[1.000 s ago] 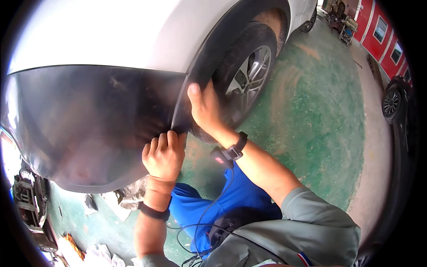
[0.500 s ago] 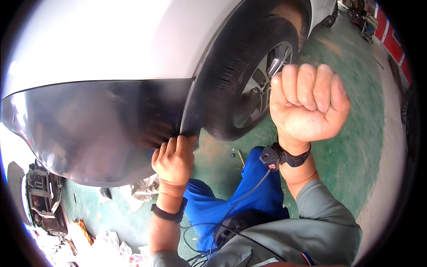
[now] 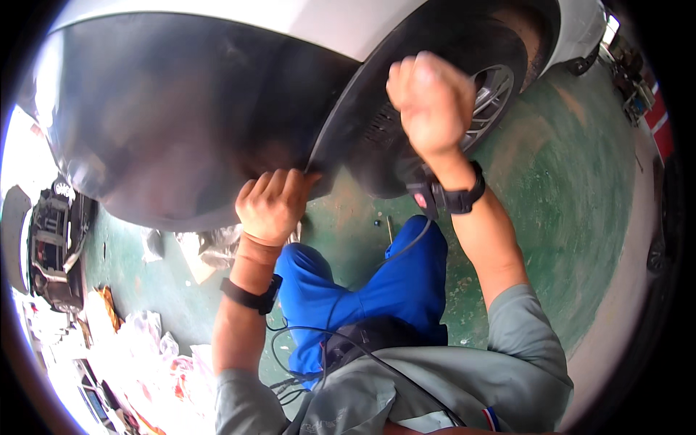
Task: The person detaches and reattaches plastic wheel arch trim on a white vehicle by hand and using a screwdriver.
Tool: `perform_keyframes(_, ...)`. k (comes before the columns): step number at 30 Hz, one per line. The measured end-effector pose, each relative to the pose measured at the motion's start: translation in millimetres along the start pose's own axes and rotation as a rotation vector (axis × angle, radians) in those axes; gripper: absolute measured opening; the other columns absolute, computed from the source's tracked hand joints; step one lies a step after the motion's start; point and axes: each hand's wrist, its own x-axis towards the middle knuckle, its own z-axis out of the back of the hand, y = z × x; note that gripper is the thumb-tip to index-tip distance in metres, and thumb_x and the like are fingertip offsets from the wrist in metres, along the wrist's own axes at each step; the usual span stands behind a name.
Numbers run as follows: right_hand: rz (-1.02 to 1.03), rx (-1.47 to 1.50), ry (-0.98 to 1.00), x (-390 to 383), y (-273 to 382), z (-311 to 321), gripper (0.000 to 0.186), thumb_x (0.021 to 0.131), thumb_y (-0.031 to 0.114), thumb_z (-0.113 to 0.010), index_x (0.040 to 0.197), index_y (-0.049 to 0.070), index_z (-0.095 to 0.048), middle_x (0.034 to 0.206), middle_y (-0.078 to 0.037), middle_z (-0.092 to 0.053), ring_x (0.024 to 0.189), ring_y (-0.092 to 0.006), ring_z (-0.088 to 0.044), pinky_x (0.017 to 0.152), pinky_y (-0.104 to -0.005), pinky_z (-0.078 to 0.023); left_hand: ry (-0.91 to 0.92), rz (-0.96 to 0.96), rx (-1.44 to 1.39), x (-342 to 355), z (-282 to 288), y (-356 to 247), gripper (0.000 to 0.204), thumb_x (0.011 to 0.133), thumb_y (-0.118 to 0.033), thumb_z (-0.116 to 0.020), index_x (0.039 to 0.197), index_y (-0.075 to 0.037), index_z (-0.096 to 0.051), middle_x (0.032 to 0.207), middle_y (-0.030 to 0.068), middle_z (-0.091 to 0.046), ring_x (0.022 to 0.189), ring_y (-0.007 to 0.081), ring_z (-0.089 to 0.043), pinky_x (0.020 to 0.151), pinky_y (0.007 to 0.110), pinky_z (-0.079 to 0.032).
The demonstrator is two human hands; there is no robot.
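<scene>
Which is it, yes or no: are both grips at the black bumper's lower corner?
No, only the left grip is at that corner of the black bumper; the right grip, curled, shows in front of the wheel.

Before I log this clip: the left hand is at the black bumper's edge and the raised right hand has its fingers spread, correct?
No: the head view shows the raised right hand curled into a fist. The left hand is at the black bumper edge.
</scene>
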Motion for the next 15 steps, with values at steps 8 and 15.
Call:
perform_keyframes(8,0.285,0.044,0.944,-134,48,-51,0.032,0.075,0.009,-0.064,0.055,0.011,-0.039,0.056,0.002,-0.034,0.045,-0.0138,-0.036,0.040,-0.0303,-0.026,-0.047,-0.263,-0.038,-38,5,55,0.029,0.073,-0.016,-0.082,0.064,-0.017,-0.054,0.059,-0.0055,-0.050,0.052,0.0117,-0.050,0.048,0.026,-0.036)
perform_keyframes(15,0.573,-0.302,1.170,-67,-41,-29,0.025,0.072,0.009,-0.062,0.058,0.009,-0.042,0.055,-0.003,-0.037,0.047,-0.0197,-0.044,0.042,-0.0317,-0.038,-0.253,-0.406,0.046,-32,1,55,0.021,0.072,-0.014,-0.077,0.065,-0.019,-0.059,0.059,-0.0069,-0.047,0.051,0.0093,-0.046,0.050,0.024,-0.033)
